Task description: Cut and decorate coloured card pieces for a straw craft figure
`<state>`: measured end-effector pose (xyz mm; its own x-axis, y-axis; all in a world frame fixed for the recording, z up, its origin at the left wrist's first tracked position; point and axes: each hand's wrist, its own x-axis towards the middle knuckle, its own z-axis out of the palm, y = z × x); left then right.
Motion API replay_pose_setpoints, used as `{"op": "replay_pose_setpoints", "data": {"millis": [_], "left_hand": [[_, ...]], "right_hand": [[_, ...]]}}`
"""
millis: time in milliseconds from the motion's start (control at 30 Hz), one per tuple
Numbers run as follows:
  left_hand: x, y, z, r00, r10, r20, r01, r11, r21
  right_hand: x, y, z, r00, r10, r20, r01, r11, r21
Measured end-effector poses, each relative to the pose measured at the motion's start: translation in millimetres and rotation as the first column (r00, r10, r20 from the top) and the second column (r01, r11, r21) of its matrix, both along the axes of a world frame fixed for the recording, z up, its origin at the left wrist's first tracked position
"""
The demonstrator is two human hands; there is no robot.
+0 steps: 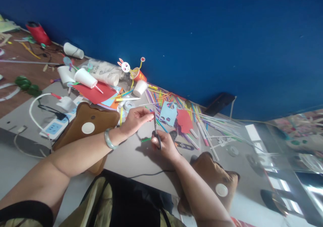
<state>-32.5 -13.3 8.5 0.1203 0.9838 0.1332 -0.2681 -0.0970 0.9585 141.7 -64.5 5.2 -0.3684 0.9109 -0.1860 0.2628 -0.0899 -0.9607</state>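
Here, 1 red scrap (152, 113) in left hand (135, 120), scissors (155, 128) in right hand (166, 146).

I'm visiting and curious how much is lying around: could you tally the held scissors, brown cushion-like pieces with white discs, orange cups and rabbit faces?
Held scissors: 1
Brown cushion-like pieces: 2
Orange cup: 1
Rabbit face: 1
Total: 5

Craft work area, blue wall (176, 35), grey counter (131, 158), loose coloured sticks (161, 98), white paper cups (85, 78), cut red paper (185, 120), scissors (158, 139)
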Motion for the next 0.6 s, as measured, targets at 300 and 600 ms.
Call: {"op": "replay_pose_setpoints", "data": {"millis": [300,600], "left_hand": [[0.3,0.2,0.3,0.999,-0.006,0.033,0.005,1.000,0.016],[-0.7,0.4,0.9,1.000,-0.001,0.031,0.000,1.000,0.026]], "right_hand": [[0.7,0.2,0.3,1.000,0.012,0.013,-0.012,1.000,0.019],[0.6,-0.1,1.6,1.000,0.023,0.017,-0.023,0.999,0.035]]}}
